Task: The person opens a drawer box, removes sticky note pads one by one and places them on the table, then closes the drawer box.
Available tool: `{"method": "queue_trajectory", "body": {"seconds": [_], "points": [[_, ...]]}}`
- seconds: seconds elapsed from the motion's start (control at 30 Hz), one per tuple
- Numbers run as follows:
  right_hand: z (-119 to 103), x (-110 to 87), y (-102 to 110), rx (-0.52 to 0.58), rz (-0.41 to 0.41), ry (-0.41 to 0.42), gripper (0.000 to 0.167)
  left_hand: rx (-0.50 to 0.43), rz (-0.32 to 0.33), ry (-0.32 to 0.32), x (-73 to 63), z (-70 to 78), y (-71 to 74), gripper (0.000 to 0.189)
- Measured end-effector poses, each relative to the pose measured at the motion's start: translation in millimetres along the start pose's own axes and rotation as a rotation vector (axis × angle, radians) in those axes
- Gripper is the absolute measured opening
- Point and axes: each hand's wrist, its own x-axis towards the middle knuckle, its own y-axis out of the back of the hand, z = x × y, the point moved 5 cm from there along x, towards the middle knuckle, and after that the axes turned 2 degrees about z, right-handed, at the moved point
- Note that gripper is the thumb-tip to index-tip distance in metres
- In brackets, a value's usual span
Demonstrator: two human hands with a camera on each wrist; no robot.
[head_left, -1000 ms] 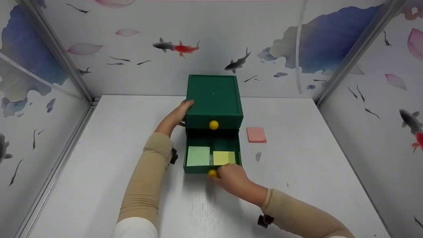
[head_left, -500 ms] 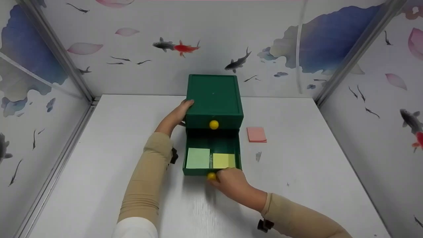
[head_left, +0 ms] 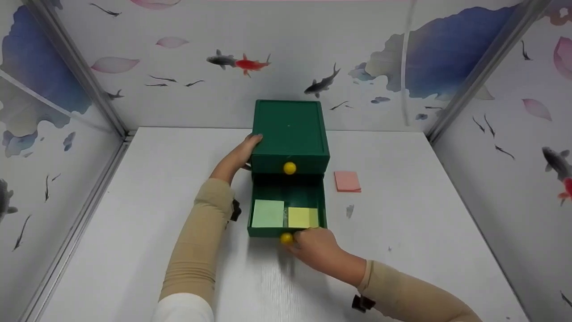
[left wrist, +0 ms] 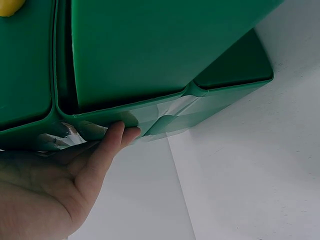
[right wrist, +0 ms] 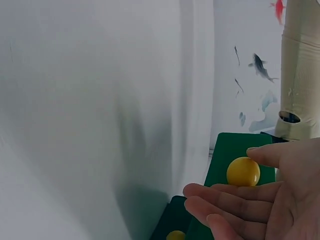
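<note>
A green drawer box [head_left: 288, 127] stands at the back of the white table, with its lower drawer [head_left: 264, 232] pulled out toward me. My left hand [head_left: 243, 152] steadies the box's left side; in the left wrist view, straight fingertips [left wrist: 117, 130] rest against its taped side. My right hand [head_left: 317, 248] is at the lower drawer's yellow knob [head_left: 286, 238]. In the right wrist view its fingers are loosely extended, with the thumb at the knob's edge. Inside the drawer lie a pale green sticky-note pad [head_left: 268, 213] on the left and a yellow one [head_left: 301, 217] on the right.
The upper drawer, with its own yellow knob [head_left: 289, 168], is closed. A pink sticky-note pad [head_left: 347, 181] lies on the table [head_left: 415, 214] right of the box, behind a small grey mark [head_left: 350, 211]. Walls printed with fish enclose the back and sides.
The lower drawer has come a little further toward me with my right hand, then stopped. The right fingers have loosened slightly from the knob. My left hand has stayed on the box.
</note>
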Motion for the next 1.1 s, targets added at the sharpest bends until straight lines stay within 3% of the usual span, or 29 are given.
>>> {"method": "queue_trajectory", "body": {"seconds": [0.2, 0.6, 1.1], "points": [[0, -2.2, 12, -0.016, -0.052, 0.028, 0.037, -0.006, 0.001, -0.006, 0.9, -0.1, -0.3, 0.081], [6, -5.5, 49, 0.112, -0.024, 0.025, 0.029, 0.013, -0.002, 0.005, -0.5, 0.3, 0.0, 0.081], [25, 14.4, 70, 0.213, -0.085, -0.087, 0.03, 0.013, -0.009, 0.008, 0.7, 0.2, 0.4, 0.082]]}}
